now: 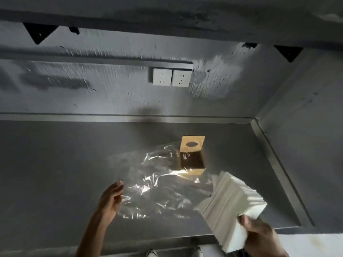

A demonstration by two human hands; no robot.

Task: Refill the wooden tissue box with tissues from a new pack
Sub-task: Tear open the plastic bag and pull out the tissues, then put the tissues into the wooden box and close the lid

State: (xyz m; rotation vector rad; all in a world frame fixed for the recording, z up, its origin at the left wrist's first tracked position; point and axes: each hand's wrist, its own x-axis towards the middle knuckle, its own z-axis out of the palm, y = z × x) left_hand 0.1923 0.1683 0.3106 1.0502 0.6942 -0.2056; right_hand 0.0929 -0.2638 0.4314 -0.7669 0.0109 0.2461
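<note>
A wooden tissue box [193, 171] stands open on the grey counter [55, 164], its dark inside empty. Its lid [193, 144], with an oval slot, leans upright behind it. A clear plastic wrapper [163, 190] lies crumpled on the counter in front of and left of the box, partly over its left side. My right hand [259, 236] grips a thick stack of white tissues [232, 206], held above the counter's front right. At the wrapper's left edge my left hand [111, 199] touches the plastic with curled fingers; whether it grips the film I cannot tell.
Two white wall sockets [171, 77] sit on the grey back wall. A raised lip runs along the counter's back and right side [274, 154]. Black triangular brackets [39, 33] hold a shelf overhead. White shoes [154, 253] show below the front edge.
</note>
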